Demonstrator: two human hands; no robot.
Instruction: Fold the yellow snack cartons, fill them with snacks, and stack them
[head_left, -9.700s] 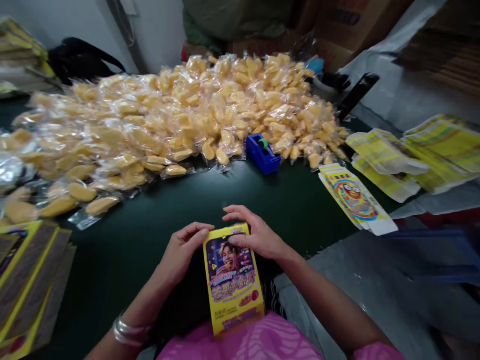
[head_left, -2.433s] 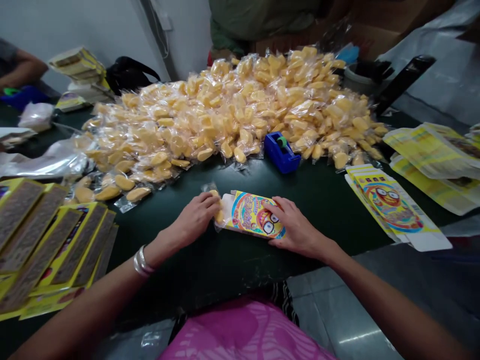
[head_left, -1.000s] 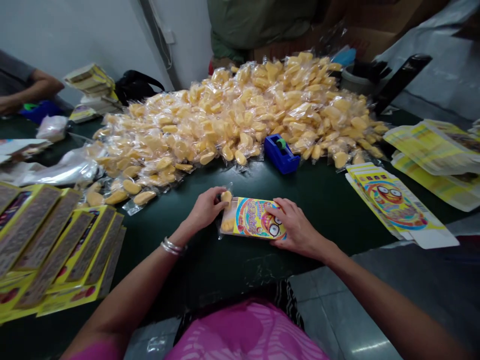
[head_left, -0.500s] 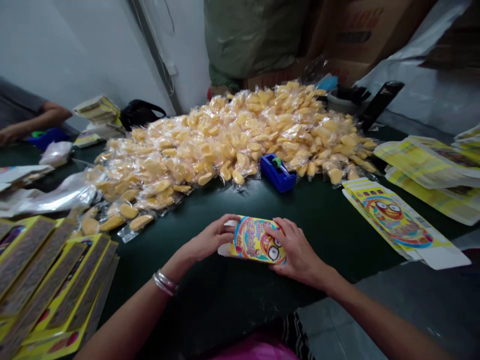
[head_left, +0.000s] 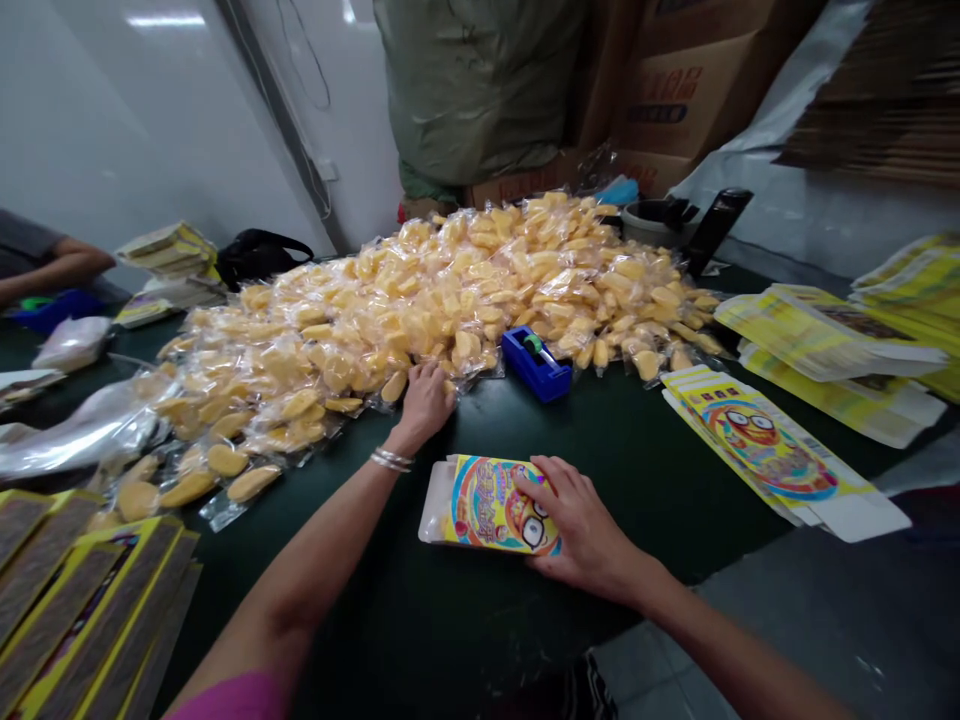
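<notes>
My right hand (head_left: 581, 520) grips the right end of a colourful yellow box (head_left: 480, 505) with a cartoon face in glasses. The box lies on the dark green table, and its white end flaps stand open at the left. Beyond it, my left hand (head_left: 426, 405) reaches to the front edge of a big pile of yellow oval pieces in clear wrappers (head_left: 420, 290). Its fingers are closed and bent down among the packets; what they pinch is hidden. A silver bracelet (head_left: 391, 460) circles that wrist.
A blue tape dispenser (head_left: 536, 365) touches the pile's front. Flat printed cartons (head_left: 780, 445) lie at the right, with more stacks (head_left: 832, 330) behind. Boxes with brown sides (head_left: 97, 610) stand at the lower left. Another person's arm (head_left: 67, 265) rests at the far left.
My left hand has left the box's open end and moved forward to the pile. My right hand still holds the box. The view has shifted slightly.
</notes>
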